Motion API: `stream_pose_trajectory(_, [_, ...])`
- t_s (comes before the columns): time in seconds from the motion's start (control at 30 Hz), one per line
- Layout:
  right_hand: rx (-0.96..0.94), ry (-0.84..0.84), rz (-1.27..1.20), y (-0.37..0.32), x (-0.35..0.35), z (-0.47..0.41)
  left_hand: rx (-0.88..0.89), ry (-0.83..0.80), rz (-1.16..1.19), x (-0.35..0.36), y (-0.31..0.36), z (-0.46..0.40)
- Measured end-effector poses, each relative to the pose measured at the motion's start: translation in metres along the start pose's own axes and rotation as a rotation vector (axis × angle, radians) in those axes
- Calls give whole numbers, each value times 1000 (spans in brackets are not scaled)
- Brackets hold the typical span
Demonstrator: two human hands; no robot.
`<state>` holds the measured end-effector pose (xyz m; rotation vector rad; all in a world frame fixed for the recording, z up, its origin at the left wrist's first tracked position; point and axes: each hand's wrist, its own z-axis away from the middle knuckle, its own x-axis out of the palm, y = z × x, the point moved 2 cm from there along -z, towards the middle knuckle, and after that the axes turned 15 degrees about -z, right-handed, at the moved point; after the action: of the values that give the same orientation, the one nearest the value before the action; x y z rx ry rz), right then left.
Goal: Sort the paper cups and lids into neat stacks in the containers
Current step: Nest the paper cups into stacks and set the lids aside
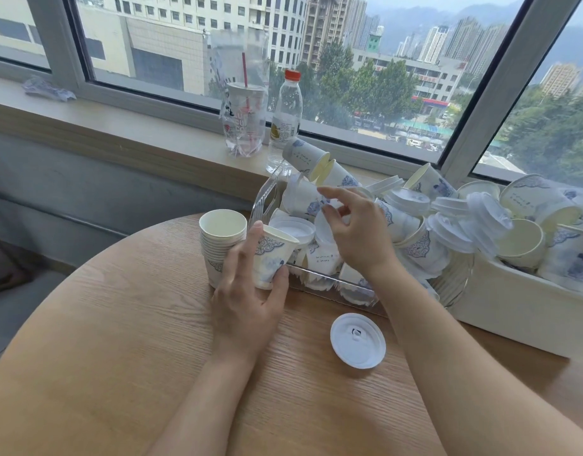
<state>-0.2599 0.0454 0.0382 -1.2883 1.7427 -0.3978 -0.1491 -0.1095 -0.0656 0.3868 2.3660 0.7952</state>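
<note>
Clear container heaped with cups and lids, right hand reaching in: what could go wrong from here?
1. The clear container is heaped above its rim; the right hand pulling a piece out may tip the top cups onto the sill.
2. The cup stack stands freely by the left hand, which holds a tilted cup; a nudge could topple it.
3. The loose lid lies near the right forearm and could be swept off.
</note>
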Motion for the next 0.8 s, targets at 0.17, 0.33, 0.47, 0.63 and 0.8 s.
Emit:
stream_pose_trajectory(0.17, [145,-83,-77,4,7,-40,7,-35,9,2,-1,0])
stream_pose_trajectory(0.33, [309,-96,-234,8,15,-72,21,-58,23,4,-2,-1])
stream_pose_trajectory(0.47, [396,-98,-314,9,18,-88,33,-45,37,3,-2,-1])
stream_pose_trajectory(0.63, [441,-41,-468,5,19,-89,44,-32,40,2,-1,-1])
stream_pose_trajectory(0.8, [272,42,-587,-5,6,-73,26,-32,47,1,2,-2])
